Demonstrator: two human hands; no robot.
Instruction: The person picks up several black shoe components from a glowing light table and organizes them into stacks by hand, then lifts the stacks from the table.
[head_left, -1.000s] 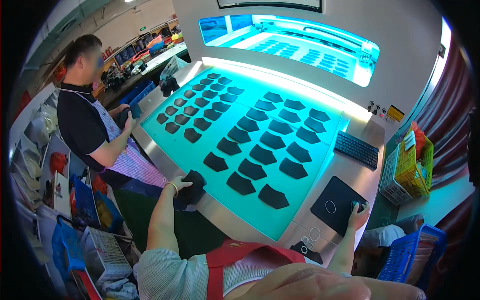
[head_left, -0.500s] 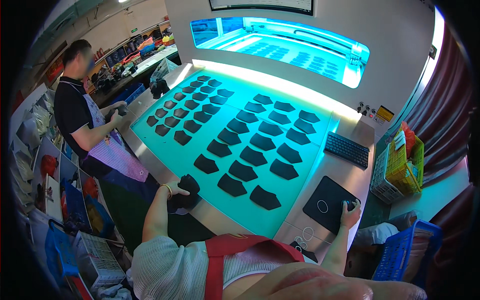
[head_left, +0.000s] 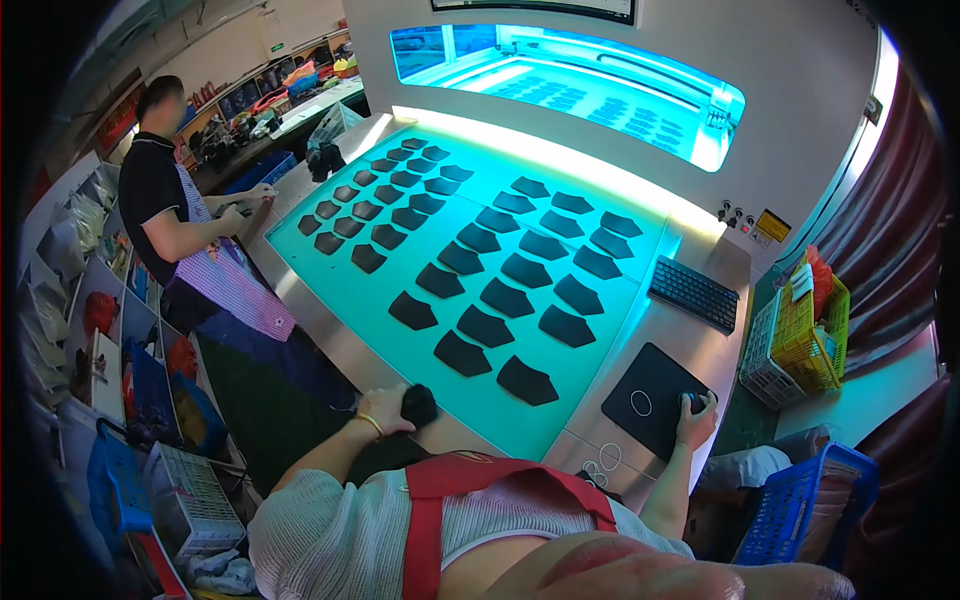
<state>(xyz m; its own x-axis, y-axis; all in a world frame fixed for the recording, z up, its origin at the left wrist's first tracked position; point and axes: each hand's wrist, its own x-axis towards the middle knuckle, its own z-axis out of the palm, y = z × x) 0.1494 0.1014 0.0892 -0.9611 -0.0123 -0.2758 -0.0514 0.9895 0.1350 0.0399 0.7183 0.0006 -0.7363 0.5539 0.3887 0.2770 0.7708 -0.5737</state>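
My left hand (head_left: 384,409) is closed around a stack of black cut pieces (head_left: 418,405) at the near edge of the teal work bed (head_left: 340,280). My right hand (head_left: 695,417) rests on a computer mouse (head_left: 694,401) at the right edge of a black mouse pad (head_left: 652,384). Several black shield-shaped pieces (head_left: 526,380) lie in rows across the bed, reaching to its far left corner.
A black keyboard (head_left: 695,293) sits on the metal ledge to the right. Another person (head_left: 172,222) in a black shirt and checked apron stands at the bed's left side. A yellow basket (head_left: 812,330) and a blue crate (head_left: 800,505) stand right; bins sit lower left.
My left hand has drawn the black stack back off the bed to its near edge. The view has tilted slightly. My right hand stays on the mouse.
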